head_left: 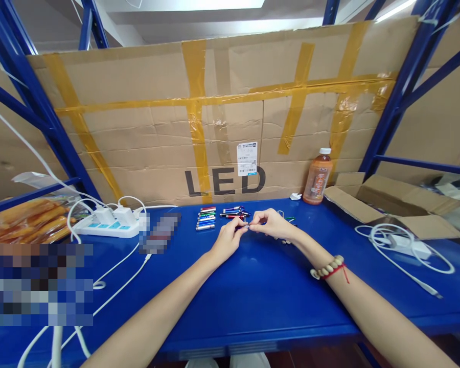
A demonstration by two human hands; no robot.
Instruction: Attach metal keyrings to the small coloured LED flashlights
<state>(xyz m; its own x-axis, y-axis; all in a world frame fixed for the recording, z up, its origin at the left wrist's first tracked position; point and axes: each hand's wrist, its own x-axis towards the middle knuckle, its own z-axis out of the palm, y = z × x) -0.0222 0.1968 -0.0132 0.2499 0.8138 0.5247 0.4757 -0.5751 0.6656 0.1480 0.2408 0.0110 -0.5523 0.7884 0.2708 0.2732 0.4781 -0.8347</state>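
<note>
My left hand (228,237) and my right hand (271,223) meet above the middle of the blue shelf, both with fingers pinched. Between their fingertips sits a tiny silvery piece (247,226), too small to name. Left of the hands lies a neat column of short metallic tubes (206,219) with red, green, blue and silver bodies. Just behind my fingers is a looser pile of similar blue and red tubes (233,210). Small metal and green bits (289,219) show beside and under my right hand, which partly hides them.
A white power strip (109,225) with plugs and cables stands left, next to a blurred flat object (161,232). Orange plastic-wrapped packs (30,220) lie far left. At right are a drink bottle (318,176), an opened carton (398,197) and a coiled white cable (402,245). Cardboard (157,148) closes the back.
</note>
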